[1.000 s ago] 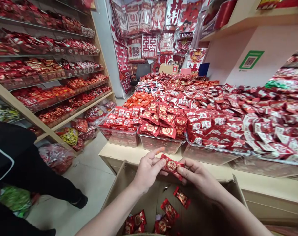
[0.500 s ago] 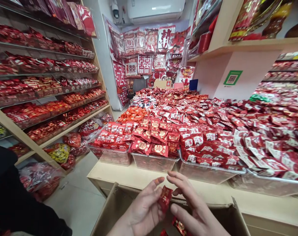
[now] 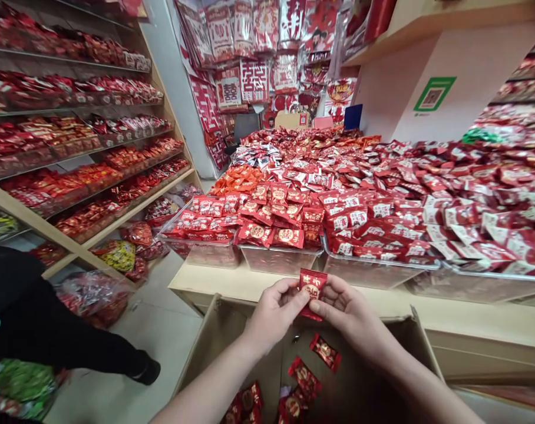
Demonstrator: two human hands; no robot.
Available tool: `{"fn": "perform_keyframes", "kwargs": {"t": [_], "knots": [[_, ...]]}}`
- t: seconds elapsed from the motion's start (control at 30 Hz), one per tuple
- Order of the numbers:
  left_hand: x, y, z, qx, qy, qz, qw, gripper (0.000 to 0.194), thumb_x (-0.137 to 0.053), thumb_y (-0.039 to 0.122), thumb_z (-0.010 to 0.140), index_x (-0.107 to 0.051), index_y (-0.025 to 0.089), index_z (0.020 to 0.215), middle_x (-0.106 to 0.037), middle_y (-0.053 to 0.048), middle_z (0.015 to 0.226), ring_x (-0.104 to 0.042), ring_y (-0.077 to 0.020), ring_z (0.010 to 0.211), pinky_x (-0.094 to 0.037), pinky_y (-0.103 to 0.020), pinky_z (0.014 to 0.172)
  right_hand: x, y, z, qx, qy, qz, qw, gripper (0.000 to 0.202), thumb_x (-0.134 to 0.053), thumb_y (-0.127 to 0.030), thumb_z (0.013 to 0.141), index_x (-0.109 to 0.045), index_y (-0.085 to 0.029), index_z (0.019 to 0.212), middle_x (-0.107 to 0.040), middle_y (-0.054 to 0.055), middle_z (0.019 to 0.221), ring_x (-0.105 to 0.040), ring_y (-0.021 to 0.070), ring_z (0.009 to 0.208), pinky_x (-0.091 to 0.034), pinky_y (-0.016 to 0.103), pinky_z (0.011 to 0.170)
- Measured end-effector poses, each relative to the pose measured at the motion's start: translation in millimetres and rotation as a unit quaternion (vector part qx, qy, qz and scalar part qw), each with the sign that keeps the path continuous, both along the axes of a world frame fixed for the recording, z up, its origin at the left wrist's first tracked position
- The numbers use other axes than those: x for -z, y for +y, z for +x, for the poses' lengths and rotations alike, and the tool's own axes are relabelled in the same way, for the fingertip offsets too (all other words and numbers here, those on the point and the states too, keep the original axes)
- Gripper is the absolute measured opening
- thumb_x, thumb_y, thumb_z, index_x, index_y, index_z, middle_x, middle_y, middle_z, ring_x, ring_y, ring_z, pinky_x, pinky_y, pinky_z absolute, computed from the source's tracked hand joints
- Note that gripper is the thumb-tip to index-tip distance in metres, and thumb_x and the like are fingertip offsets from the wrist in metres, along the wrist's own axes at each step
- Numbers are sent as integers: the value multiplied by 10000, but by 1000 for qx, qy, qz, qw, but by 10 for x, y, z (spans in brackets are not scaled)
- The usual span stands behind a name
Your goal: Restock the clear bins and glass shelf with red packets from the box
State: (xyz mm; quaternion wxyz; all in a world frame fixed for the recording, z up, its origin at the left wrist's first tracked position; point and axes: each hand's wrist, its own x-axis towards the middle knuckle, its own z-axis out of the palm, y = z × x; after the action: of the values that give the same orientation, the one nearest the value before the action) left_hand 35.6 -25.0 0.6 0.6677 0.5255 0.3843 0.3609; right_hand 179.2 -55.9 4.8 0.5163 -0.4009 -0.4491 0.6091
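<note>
A small red packet (image 3: 312,285) with gold print is held upright between my two hands, above an open cardboard box (image 3: 232,323). My left hand (image 3: 276,309) pinches its left side, with the thumb across the front. On the right side, my right hand (image 3: 342,303) grips it between thumb and curled fingers. Several similar red packets (image 3: 304,378) lie inside the box below. Just beyond my hands, a clear bin (image 3: 280,259) is heaped with red packets with round gold prints.
More clear bins (image 3: 377,274) of red packets line the counter (image 3: 462,312). Shelves of packets (image 3: 86,141) stand at the left. A person's black-clad leg (image 3: 86,347) is at the lower left, near plastic bags (image 3: 93,294) on the floor.
My right hand has closed onto the packet, which now stands upright between both hands. The view has tipped downward, showing more of the box's inside. The person's leg and shoe show more at left.
</note>
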Motion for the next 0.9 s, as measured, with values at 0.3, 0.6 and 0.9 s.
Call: {"fn": "perform_keyframes", "kwargs": {"t": [0.3,0.6,0.9], "knots": [[52,-9,13,-30,-56,-65,996,307,-599,366,703,-543,138,900,-544,-1,702,-439,-56,517,-359,-163,439,-19,-39,-13,-6,21,-34,999,300,-638,-340,695,-492,-191,911,-634,49,870,-608,182,806,-467,374,788],[77,-62,-18,-21,-29,43,998,289,-588,251,728,-503,149,986,-589,-40,847,-522,-112,737,-425,-231,680,17,-22,-5,37,-56,-21,997,259,-632,-367,694,-494,-189,822,-621,33,794,-591,161,774,-472,297,737],[95,-62,-321,2,-7,57,998,279,-520,267,771,-464,192,1034,-522,-9,787,-494,-99,673,-406,-244,662,-248,157,206,121,-101,37,987,458,-662,-381,657,-355,-233,964,-615,24,764,-612,183,757,-493,323,693]]}}
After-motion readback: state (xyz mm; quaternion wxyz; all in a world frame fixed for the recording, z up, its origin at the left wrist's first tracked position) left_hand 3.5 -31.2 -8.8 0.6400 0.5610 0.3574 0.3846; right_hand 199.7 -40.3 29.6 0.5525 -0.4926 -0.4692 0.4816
